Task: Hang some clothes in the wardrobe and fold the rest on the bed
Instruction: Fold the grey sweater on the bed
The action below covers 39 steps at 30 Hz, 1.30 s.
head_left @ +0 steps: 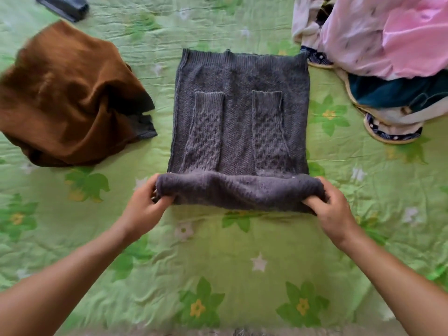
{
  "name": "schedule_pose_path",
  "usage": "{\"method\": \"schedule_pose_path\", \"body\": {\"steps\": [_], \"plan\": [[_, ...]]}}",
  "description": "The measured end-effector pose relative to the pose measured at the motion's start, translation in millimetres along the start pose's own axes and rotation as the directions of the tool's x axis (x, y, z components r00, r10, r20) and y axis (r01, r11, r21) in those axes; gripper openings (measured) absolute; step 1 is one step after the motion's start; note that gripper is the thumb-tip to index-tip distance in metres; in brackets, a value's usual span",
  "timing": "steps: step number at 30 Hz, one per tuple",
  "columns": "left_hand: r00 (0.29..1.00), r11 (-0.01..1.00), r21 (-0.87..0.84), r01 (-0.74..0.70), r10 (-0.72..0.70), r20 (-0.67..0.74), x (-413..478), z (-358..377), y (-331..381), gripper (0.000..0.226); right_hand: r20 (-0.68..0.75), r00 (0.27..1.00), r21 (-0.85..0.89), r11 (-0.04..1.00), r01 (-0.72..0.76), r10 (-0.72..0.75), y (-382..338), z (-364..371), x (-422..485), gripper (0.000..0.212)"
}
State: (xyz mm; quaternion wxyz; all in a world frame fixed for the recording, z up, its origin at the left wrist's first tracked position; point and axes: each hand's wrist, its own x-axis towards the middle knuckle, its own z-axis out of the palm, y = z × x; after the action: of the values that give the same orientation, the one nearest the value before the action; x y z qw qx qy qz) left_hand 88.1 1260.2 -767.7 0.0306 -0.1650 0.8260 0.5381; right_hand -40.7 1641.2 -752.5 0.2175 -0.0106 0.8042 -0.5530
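Pinches near corners of the grey sweater [242,122] with left hand [143,209] and right hand [335,212], holding the rolled edge level. Grips wide for an even fold.

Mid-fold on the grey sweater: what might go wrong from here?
1. The sleeves lie loose on the grey sweater; if the left hand and right hand carry the gripped near edge forward, the sleeves may shift and bunch.
2. That near edge is bunched thick between the hands, so the fold could land uneven.
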Motion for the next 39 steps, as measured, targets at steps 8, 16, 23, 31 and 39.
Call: {"method": "schedule_pose_path", "body": {"steps": [8, 16, 23, 31, 39], "plan": [[0.989, 0.997, -0.053, -0.052, 0.044, -0.143, 106.5, -16.3, 48.6, 0.019, -0.055, 0.993, 0.211, 0.974, -0.088, 0.102, -64.2, -12.7, 97.2, 0.023], [0.982, 0.994, 0.081, 0.068, -0.053, -0.182, 240.5, -31.4, 66.8, 0.012, -0.204, 0.973, 0.082, 0.992, -0.095, 0.110, -90.4, -13.3, 225.1, 0.020], [0.973, 0.970, 0.158, 0.185, -0.158, -0.166, 351.0, -30.4, 71.2, 0.028, -0.278, 0.959, -0.116, 0.989, -0.096, 0.061, -96.8, -7.9, 337.2, 0.013], [0.907, 0.697, 0.636, 0.331, -0.047, -0.419, 393.0, -2.4, 56.0, 0.061, -0.341, 0.926, -0.749, 0.642, -0.163, -0.163, -77.8, 11.7, 375.8, 0.049], [0.995, 0.520, 0.854, -0.030, -0.070, 0.078, 397.2, 27.5, 8.8, 0.074, 0.104, 0.994, -0.929, 0.353, 0.112, -0.042, -25.7, 27.8, 384.2, 0.074]]}}
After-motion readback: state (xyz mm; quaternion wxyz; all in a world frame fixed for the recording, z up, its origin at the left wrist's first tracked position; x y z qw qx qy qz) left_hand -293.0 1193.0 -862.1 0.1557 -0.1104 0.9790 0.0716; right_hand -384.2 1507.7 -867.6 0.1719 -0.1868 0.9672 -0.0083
